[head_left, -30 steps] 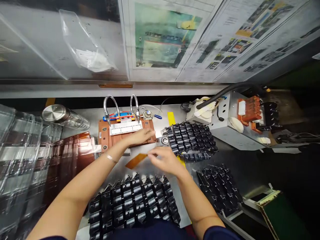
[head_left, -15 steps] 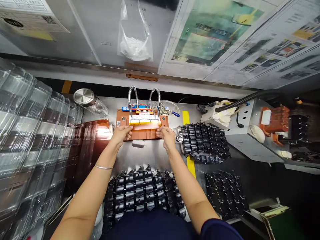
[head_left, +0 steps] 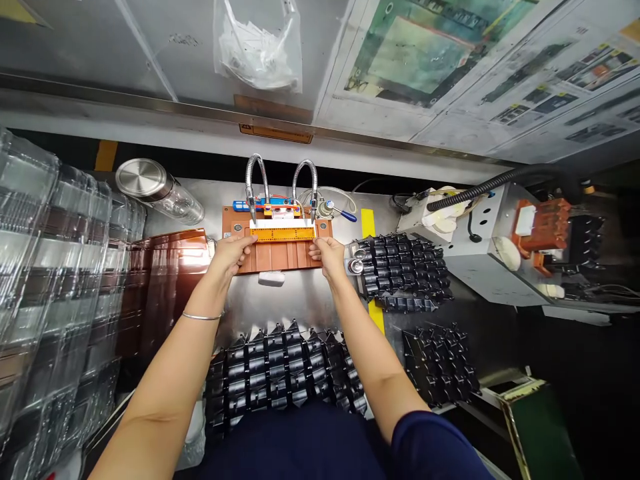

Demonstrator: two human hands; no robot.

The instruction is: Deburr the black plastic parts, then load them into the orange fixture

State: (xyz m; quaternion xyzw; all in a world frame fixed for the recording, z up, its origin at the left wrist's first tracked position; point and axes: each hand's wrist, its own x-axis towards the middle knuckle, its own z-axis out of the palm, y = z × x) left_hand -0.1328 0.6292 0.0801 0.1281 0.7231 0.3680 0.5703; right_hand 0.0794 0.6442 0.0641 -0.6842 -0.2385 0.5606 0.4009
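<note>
An orange perforated strip (head_left: pixel 285 235) spans the upper part of a brown fixture (head_left: pixel 280 259), just below a white strip. My left hand (head_left: pixel 234 252) pinches the orange strip's left end, and the fingers of my right hand (head_left: pixel 327 253) are closed on its right end. Two curved metal hoses (head_left: pixel 256 175) arch over the fixture, their tips coming down near the white strip. Behind it is a blue-handled valve (head_left: pixel 345 215). A small grey block (head_left: pixel 271 279) lies in front of the fixture.
Rows of black parts (head_left: pixel 280 367) lie in front of me, with more black parts (head_left: pixel 405 270) to the right. Clear plastic trays (head_left: pixel 55 280) are stacked left. A steel-lidded jar (head_left: pixel 143 179) stands behind reddish trays (head_left: pixel 175 267). A grey machine (head_left: pixel 500 227) stands right.
The strip between my hands, glaring white and orange before, now shows plain orange with its holes visible. The whole view has shifted, and both hands still hold the strip's ends.
</note>
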